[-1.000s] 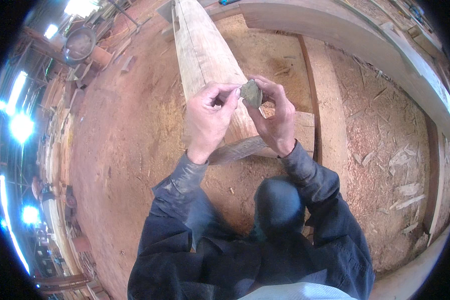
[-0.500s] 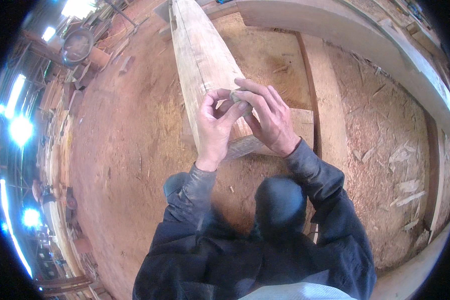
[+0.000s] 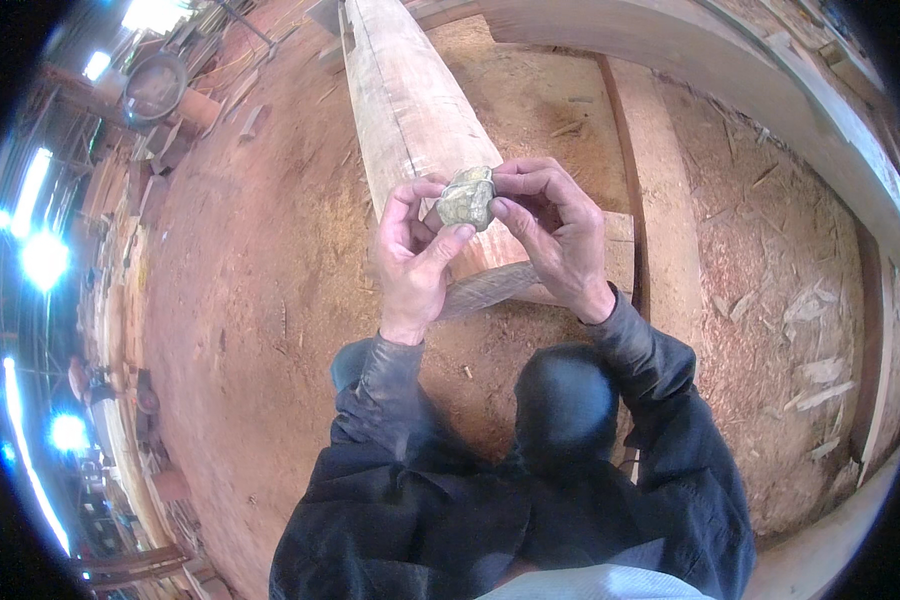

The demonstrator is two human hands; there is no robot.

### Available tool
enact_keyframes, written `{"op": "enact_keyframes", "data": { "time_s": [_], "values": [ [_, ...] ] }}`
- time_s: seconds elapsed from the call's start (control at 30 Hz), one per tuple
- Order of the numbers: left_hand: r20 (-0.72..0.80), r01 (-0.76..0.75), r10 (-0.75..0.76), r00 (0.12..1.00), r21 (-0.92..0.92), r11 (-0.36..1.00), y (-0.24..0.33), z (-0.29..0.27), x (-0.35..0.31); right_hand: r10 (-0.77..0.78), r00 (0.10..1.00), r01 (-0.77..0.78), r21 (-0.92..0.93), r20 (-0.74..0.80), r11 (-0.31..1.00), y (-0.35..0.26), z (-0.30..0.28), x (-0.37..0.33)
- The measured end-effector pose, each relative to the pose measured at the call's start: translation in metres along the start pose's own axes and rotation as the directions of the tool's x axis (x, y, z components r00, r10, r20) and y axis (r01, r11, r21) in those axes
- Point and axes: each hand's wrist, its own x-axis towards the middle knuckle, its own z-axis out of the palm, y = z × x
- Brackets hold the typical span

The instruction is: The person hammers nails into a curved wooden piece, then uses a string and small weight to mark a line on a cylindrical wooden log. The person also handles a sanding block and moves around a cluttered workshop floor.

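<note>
Left hand (image 3: 414, 278) on grey-green lump (image 3: 465, 203)

Brown floor (image 3: 230, 310) below me, sawdust (image 3: 352, 235) strewn over it. To my right, a long flat beam (image 3: 668, 240); farther right, pale splinters (image 3: 826, 396) lie scattered.

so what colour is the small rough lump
The lump is mottled greenish grey, clearest in the head view.

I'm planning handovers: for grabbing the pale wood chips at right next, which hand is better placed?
Probably the right hand: it is nearer the wood chips, which lie to its right. Both hands hold the stone-like lump, so the left hand could keep it.
</note>
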Motion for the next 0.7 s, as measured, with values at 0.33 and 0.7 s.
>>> {"op": "enact_keyframes", "data": {
  "time_s": [0.33, 0.7],
  "values": [
    [0.056, -0.095, 0.086, 0.995, 0.192, 0.977, 0.004, 0.008, -0.007, -0.178, 0.984, 0.156, -0.363, -0.029, 0.919, -0.006, 0.006, 0.001],
    [0.099, -0.051, 0.024, 0.995, 0.276, 0.960, 0.006, -0.002, -0.010, -0.180, 0.969, 0.242, -0.508, 0.169, 0.827, -0.010, 0.002, 0.001]
  ]
}}
